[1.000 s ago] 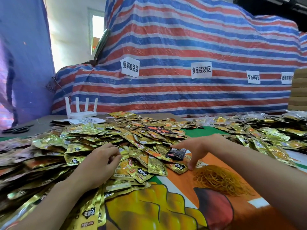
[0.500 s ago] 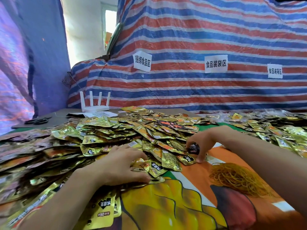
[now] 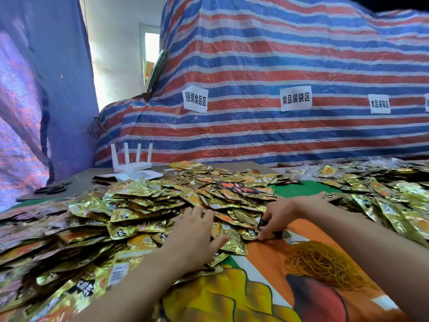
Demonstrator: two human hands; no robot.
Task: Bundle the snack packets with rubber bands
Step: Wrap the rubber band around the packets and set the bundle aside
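While I watch through the head camera, the left hand (image 3: 195, 238) lies palm down just left of the frame's centre, its fingers straight and spread wide. It presses flat on the near edge of the heap of gold snack packets (image 3: 148, 205) and grips nothing. The right hand (image 3: 282, 216) reaches in from the lower right, just right of centre. Its fingers curl downward and pinch a small dark packet (image 3: 261, 223) against the thumb, right at the heap's front edge, with the fingertips touching the counter (image 3: 260, 291). The heap fills the middle and left of the picture and spills toward the lower left corner. A second spread of gold packets (image 3: 385, 196) lies along the right side. A loose tangle of yellow-orange rubber bands (image 3: 322, 267) sits on the counter in the lower right, just below the right forearm and apart from both hands. The counter's surface is a printed sheet in orange, yellow and green, bare in the lower middle of the frame. Behind the heap, at left of centre, a white router (image 3: 132, 162) stands with four upright antennas, and dark scissors (image 3: 52, 188) lie further left. A red, white and blue striped tarp (image 3: 278, 66) fills the upper right, with white paper labels (image 3: 195, 101) stuck on it.
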